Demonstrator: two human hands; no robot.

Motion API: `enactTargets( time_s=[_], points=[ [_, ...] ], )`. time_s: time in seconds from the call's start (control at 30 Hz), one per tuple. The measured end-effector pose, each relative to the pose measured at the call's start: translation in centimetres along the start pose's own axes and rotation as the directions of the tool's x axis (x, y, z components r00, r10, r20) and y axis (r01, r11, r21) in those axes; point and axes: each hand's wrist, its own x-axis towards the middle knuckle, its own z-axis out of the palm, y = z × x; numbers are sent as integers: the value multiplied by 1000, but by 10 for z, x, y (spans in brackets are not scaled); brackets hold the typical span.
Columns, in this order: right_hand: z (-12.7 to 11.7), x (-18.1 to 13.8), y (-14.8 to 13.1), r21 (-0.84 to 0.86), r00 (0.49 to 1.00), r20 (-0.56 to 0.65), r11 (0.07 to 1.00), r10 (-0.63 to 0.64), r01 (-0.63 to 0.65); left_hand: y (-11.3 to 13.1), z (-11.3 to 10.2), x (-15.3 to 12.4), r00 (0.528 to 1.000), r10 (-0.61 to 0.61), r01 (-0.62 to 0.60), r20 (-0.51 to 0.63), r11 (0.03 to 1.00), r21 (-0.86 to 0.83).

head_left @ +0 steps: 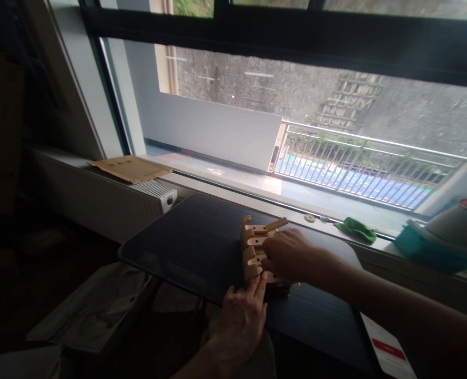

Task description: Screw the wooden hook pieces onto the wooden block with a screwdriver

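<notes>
Several pale wooden pieces [253, 241], each with a curved, hooked end and a small round hole, lie side by side in a stack on the dark table [186, 247]. One loose-looking strip [276, 225] sits at a slant at the far end. My left hand [244, 310] reaches from the near side, two fingers stretched out with their tips against the nearest hooked end. Over the right part of the stack, my right hand [286, 255] is closed, knuckles up. Its fingertips are down among the pieces, and what they grip is hidden.
Behind the table runs a window sill with a roll of tape [310, 217], a green cloth [356, 230] and a teal container [423, 245]. A brown envelope [131, 167] lies on the radiator [154, 196] at left. A white-and-red box [387, 347] is at lower right.
</notes>
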Motion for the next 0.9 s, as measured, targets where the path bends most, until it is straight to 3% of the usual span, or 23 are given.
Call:
enactTargets(
  time_s=[0.17, 0.37, 0.5, 0.67, 0.9],
  points=[
    [-23, 2, 7, -15, 981, 130, 989, -144, 147, 0, 2, 0, 1000, 4, -4, -13, 999, 34],
    [-20, 11, 11, 1, 972, 104, 977, -212, 213, -1, 7, -2, 1000, 11, -10, -10, 999, 47],
    [-8, 14, 15, 45, 981, 47, 981, -190, 188, -1, 7, -1, 1000, 4, -5, 7, 999, 39],
    [-3, 10, 18, 34, 998, 24, 998, -58, 57, 0, 3, -1, 1000, 19, -19, 10, 999, 37],
    [-28, 1, 5, -17, 982, 112, 988, -153, 156, -2, 5, -1, 999, 24, -22, -25, 998, 51]
  ],
)
